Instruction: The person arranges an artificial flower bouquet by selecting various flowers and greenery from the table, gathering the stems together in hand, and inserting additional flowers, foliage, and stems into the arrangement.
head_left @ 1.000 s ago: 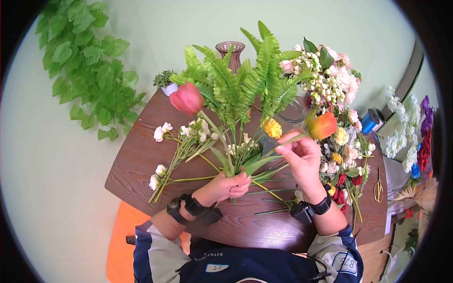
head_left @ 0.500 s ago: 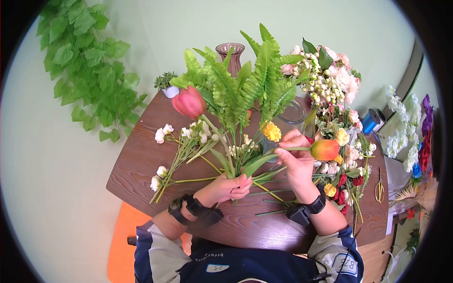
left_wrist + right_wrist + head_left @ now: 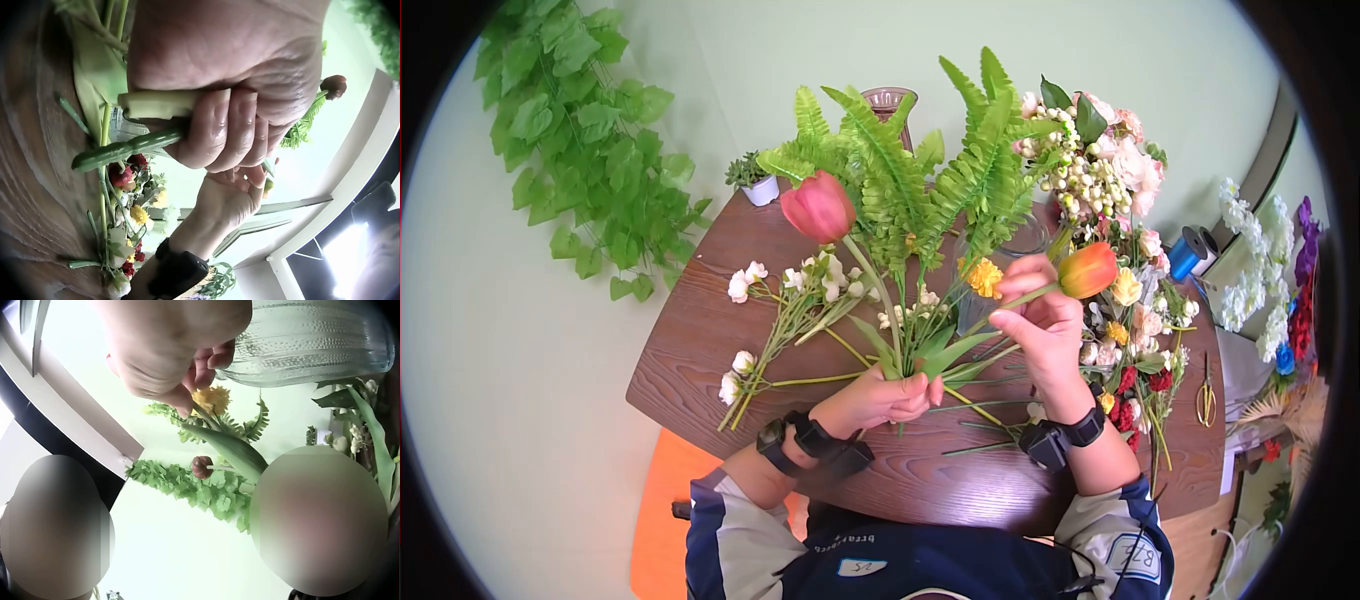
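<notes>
My left hand [image 3: 885, 397] grips a bunch of stems low down. From it rise green fern fronds [image 3: 890, 180] and a pink tulip [image 3: 818, 208]. In the left wrist view, its fingers curl round the thick stems, and a cut green stem end [image 3: 122, 151] juts out below. My right hand [image 3: 1050, 325] pinches the stem of an orange tulip [image 3: 1087, 270] just below the bloom, and that stem slants down to the bunch. A yellow flower [image 3: 983, 278] sits just left of the right fingers. A clear ribbed glass vase [image 3: 312, 344] stands close beyond the right hand.
White-flowered stems [image 3: 743, 363] lie on the wooden table [image 3: 685, 340] at left. Pink, red and yellow flowers [image 3: 1135, 290] heap up at right, with scissors [image 3: 1206, 400] beside them. A brownish vase [image 3: 890, 100], a small potted plant [image 3: 752, 178] and ribbon spools [image 3: 1187, 255] stand farther back.
The orange tulip's head dipped half a second ago and is now raised again by the right hand. The pink tulip and the fern fronds have shifted a little to the right.
</notes>
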The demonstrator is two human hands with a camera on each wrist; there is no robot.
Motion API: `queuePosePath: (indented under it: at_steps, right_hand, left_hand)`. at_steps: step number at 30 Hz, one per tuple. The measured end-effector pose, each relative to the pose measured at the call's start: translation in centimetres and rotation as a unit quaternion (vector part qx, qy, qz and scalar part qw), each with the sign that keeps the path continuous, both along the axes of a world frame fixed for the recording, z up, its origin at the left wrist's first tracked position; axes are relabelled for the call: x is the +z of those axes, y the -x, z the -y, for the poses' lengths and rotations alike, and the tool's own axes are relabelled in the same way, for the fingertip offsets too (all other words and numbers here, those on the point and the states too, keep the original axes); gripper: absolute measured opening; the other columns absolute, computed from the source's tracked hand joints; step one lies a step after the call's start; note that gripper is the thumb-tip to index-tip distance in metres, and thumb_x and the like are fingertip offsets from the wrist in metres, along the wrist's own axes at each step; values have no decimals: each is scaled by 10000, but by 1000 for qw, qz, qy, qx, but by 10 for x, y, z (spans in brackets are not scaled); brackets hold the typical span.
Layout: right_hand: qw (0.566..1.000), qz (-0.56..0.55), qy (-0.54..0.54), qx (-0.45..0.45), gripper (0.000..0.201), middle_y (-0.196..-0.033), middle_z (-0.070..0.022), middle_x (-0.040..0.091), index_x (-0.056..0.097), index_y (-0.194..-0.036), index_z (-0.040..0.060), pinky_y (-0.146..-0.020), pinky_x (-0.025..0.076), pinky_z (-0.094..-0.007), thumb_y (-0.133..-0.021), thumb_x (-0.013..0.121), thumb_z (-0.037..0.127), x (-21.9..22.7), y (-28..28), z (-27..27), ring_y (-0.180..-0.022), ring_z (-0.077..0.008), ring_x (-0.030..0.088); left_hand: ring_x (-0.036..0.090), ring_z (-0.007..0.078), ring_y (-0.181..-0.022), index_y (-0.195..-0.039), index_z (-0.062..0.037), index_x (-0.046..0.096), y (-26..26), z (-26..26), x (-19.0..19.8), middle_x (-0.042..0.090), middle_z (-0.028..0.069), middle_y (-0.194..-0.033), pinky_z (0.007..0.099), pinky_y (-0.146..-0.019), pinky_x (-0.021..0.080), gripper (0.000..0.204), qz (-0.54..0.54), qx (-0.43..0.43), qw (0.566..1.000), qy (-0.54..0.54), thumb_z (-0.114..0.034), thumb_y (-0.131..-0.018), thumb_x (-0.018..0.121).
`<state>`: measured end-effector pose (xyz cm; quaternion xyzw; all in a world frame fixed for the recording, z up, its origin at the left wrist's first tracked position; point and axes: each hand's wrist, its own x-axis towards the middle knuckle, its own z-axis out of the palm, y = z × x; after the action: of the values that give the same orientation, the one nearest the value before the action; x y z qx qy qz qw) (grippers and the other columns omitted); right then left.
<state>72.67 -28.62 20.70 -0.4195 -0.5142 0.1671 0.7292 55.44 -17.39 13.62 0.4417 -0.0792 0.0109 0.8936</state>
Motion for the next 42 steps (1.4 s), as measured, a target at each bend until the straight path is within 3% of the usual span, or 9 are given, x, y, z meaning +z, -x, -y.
queuePosePath:
  at_steps: [5, 7, 17, 23, 25, 33, 35, 38, 42]
  right_hand:
    - [996, -82, -3, 19, 236, -961, -50, 509, 638, -904, 15, -639, 434, -191, -690, 663, -80, 12, 0, 8, -776, -81, 509]
    - [992, 85, -64, 61, 206, -893, -46, 513, 661, -854, 44, -639, 433, -207, -679, 678, -63, 7, -9, 3, -760, -108, 514]
    - [973, 184, -27, -136, 231, -816, -15, 523, 689, -736, 132, -620, 448, -229, -663, 676, -88, 5, 11, 11, -701, -116, 543]
    - [971, 187, 0, -150, 222, -766, -8, 541, 694, -731, 137, -618, 442, -229, -661, 682, -74, 1, 15, 11, -698, -114, 542]
    - [977, 164, 8, -138, 217, -748, -3, 543, 696, -740, 136, -612, 439, -228, -662, 685, -67, -2, 15, 9, -689, -113, 539]
    - [988, 106, 37, -110, 178, -746, -9, 558, 697, -779, 108, -549, 425, -214, -692, 677, -46, -3, 15, 7, -631, -93, 521]
    - [998, 5, 52, -46, 140, -762, -15, 553, 686, -803, 75, -505, 420, -188, -734, 656, -42, -1, 16, 8, -603, -68, 513]
    - [998, 24, 48, -42, 132, -778, -17, 542, 673, -817, 48, -480, 421, -171, -763, 626, -62, -1, 15, 8, -587, -55, 511]
    - [988, 86, 2, -132, 190, -773, -16, 530, 672, -809, 65, -506, 443, -182, -757, 605, -106, -12, 26, 6, -597, -67, 526]
  left_hand:
    - [249, 24, -411, -927, 32, 499, 1, 2, 3, 283, -70, -504, 187, -399, 183, 367, -2, 13, 1000, -4, -334, -902, 496]
    - [249, 24, -406, -920, 28, 493, 1, 1, 2, 280, -73, -500, 186, -401, 185, 383, 17, -7, 1000, -15, -354, -896, 501]
    - [251, 24, -408, -885, 0, 489, 2, -4, -3, 272, -75, -498, 186, -392, 176, 370, -3, -10, 1000, 12, -369, -881, 521]
    - [264, 30, -459, -786, -75, 419, -2, 3, -5, 320, -54, -573, 182, -399, 191, 330, 5, -9, 1000, -15, -376, -884, 515]
    - [252, 48, -468, -758, -100, 385, -1, 3, -7, 324, -48, -602, 207, -435, 201, 373, -3, -4, 997, -78, -441, -887, 465]
    - [305, 43, -453, -719, -104, 372, -5, 3, -13, 328, -40, -536, 187, -403, 224, 417, 19, 93, 991, -93, -482, -871, 458]
    - [319, 45, -450, -701, -107, 371, -5, 4, -12, 329, -38, -520, 188, -403, 230, 435, 20, 102, 988, -118, -502, -868, 444]
    - [327, 47, -444, -661, -110, 367, -5, 4, -10, 326, -41, -506, 189, -404, 238, 461, 20, 112, 983, -145, -515, -872, 423]
    - [310, 47, -429, -638, -112, 349, -5, 4, -7, 324, -35, -503, 189, -387, 225, 461, 19, 114, 987, -109, -495, -888, 413]
